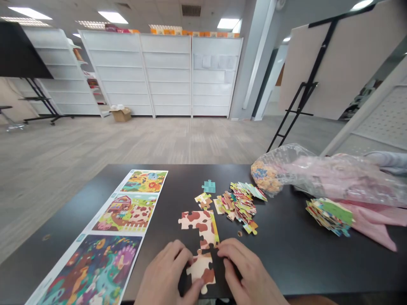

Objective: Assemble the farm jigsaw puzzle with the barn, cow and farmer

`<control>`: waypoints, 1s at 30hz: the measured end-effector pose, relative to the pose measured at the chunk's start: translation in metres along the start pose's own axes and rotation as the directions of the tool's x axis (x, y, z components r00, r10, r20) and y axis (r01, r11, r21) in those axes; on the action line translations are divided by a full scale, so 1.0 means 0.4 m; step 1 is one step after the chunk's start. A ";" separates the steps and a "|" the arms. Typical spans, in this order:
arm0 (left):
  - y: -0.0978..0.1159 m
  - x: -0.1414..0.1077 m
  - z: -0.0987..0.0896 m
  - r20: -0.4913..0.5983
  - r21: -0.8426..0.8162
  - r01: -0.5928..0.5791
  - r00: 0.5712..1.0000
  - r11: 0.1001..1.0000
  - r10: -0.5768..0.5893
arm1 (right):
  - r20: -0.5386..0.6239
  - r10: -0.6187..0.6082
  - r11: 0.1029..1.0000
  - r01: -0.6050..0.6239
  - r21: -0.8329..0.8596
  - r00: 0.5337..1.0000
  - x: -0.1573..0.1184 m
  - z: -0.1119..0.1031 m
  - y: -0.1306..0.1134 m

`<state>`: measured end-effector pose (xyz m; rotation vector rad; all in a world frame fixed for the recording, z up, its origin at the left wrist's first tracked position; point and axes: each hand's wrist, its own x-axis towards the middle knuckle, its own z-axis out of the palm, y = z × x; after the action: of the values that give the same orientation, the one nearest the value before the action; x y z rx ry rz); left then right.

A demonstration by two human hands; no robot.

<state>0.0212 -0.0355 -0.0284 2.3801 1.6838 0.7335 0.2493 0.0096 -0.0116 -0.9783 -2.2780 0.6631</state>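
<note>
Along the tabletop's left edge: picture sheet, three printed scenes, reaching the near edge. Left hand near the front edge, fingers bent, thumb on a loose cow-patterned piece; firmness of grip cannot be told. Joined cow pieces just beyond; teal piece farther back. Right hand: fingers bent, thumb apart, index at the joined section's edge. Piece pile beyond it. Toward the right edge: card-like stack, clear plastic bag crowding the far corner, pink cloth.

Office-type room, indicated by grey patterned carpet, tall white shelving units and bright rectangular ceiling panels.
</note>
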 end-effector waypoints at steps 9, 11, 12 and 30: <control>-0.011 0.008 -0.012 0.121 -0.086 -0.104 0.986 0.991 0.114 | 0.020 -0.025 1.000 0.025 0.005 0.999 0.004 -0.004 -0.006; -0.014 0.008 -0.005 0.148 -0.113 -0.126 0.979 0.986 0.142 | 0.019 -0.030 1.000 0.030 0.005 0.999 0.004 -0.005 -0.007; -0.014 0.008 -0.001 0.153 -0.127 -0.127 0.977 0.984 0.146 | 0.010 -0.028 1.000 0.028 0.006 1.000 0.004 -0.005 -0.007; 0.006 0.034 0.027 0.010 -0.155 -0.125 0.992 0.980 0.128 | -0.017 0.076 0.997 -0.075 0.035 0.997 0.005 -0.002 -0.006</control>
<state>0.0318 -0.0222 -0.0328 2.3948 1.4218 0.8235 0.2478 0.0099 -0.0089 -1.0543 -2.2155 0.7201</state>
